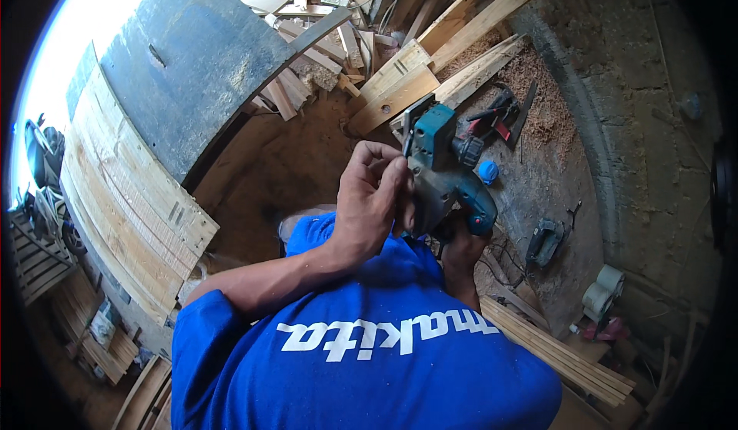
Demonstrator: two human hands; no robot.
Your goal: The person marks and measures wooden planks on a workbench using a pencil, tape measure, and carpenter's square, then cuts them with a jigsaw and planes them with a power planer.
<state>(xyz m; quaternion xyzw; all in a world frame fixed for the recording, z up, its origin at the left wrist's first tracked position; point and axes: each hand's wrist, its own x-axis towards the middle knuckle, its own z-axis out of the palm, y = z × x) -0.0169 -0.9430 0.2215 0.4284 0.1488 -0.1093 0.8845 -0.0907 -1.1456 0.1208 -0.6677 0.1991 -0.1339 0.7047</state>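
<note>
A teal and black electric planer (pixel 437 134) is held up on its side before my chest, its dark knob and handle toward the right. My right hand (pixel 465 247) grips it from below, around the rear of the handle; part of those fingers is hidden behind the tool. My left hand (pixel 374 188) is closed at the planer's left side, thumb and forefinger pinched together against its metal body. Whatever may sit between those fingertips is too small or hidden to tell.
On the right-hand bench (pixel 573 199) lie a blue round cap (pixel 488 172), a dark teal tool part (pixel 545 242), red-handled tools (pixel 500 115) and wood shavings (pixel 550 115). Boards (pixel 400 92) lean ahead. A dark panel (pixel 200 53) and pale planks (pixel 131 184) stand left. Strips (pixel 561 353) lie lower right.
</note>
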